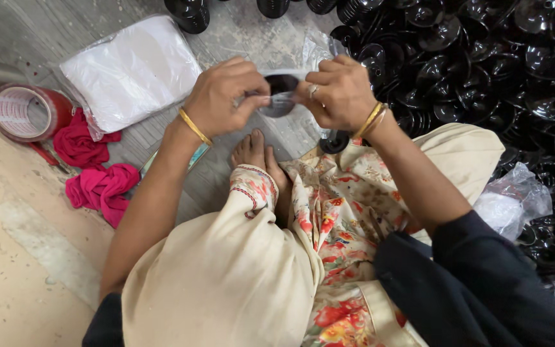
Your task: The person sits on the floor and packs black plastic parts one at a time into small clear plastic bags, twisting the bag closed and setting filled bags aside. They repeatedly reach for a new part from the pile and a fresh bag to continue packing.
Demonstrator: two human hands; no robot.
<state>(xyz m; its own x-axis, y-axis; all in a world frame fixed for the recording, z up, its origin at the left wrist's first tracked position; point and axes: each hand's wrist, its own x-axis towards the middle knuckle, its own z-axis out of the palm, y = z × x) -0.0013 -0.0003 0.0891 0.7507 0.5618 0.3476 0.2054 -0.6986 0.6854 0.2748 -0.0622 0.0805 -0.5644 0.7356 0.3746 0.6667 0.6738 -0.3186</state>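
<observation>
- At the bottom of the frame, the person's lap in cream and floral cloth, with a bare foot [256, 154] showing at the centre.
- Just above the foot, the left hand [226, 96] and right hand [338, 93] are close together, both pinched on a black round piece [282, 85] in a thin clear plastic bag [280, 101].
- Left of centre on the floor [27, 257], pink cloths [94, 173] and a red tape roll [27, 112].
- Upper left, a white packet [130, 71].
- Upper right, a heap of black round pieces [483, 64].
</observation>
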